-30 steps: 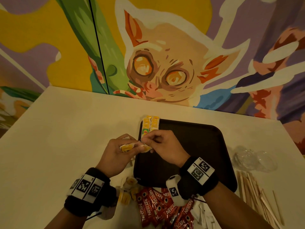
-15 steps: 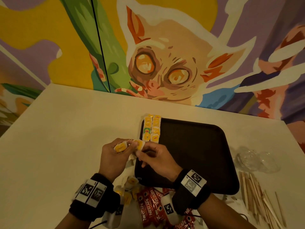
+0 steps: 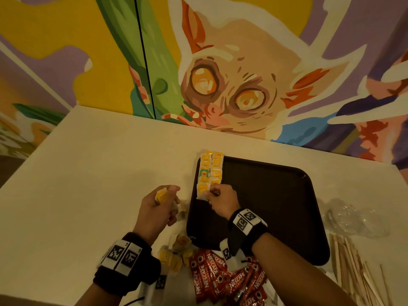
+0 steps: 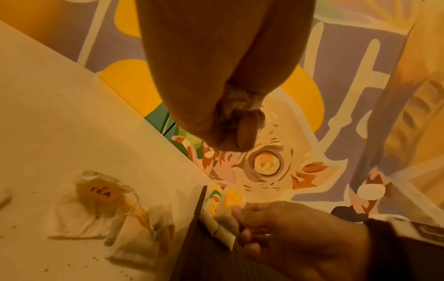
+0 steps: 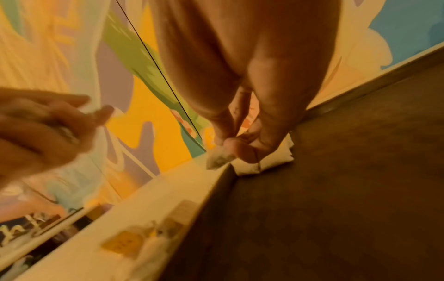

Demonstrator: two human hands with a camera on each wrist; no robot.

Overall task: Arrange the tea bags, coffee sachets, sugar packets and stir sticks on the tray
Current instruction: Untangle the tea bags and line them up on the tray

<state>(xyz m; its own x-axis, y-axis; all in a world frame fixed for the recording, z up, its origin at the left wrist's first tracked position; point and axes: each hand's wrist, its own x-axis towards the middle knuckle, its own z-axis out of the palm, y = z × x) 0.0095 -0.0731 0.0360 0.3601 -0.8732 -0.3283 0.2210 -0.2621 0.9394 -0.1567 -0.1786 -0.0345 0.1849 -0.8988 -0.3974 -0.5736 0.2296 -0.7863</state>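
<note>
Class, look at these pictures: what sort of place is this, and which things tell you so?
Probably a café or hotel refreshment corner: a painted animal mural behind a pale table, and a dark serving tray being laid with tea bags beside coffee sachets.

The left hand (image 5: 40, 131) is a blur at 9 o'clock in the right wrist view, so what its fingers (image 5: 100, 114) hold there cannot be told. The tea bags (image 5: 134, 245) lying on the worktop (image 5: 168, 182) are smeared too. In the head view the right arm (image 3: 293, 270) hides part of the red coffee packets (image 3: 209, 274). The wooden sticks (image 3: 357, 272) run off the picture at 5 o'clock. The clear plastic thing (image 3: 353, 219) at 3 o'clock is too faint to name.
</note>
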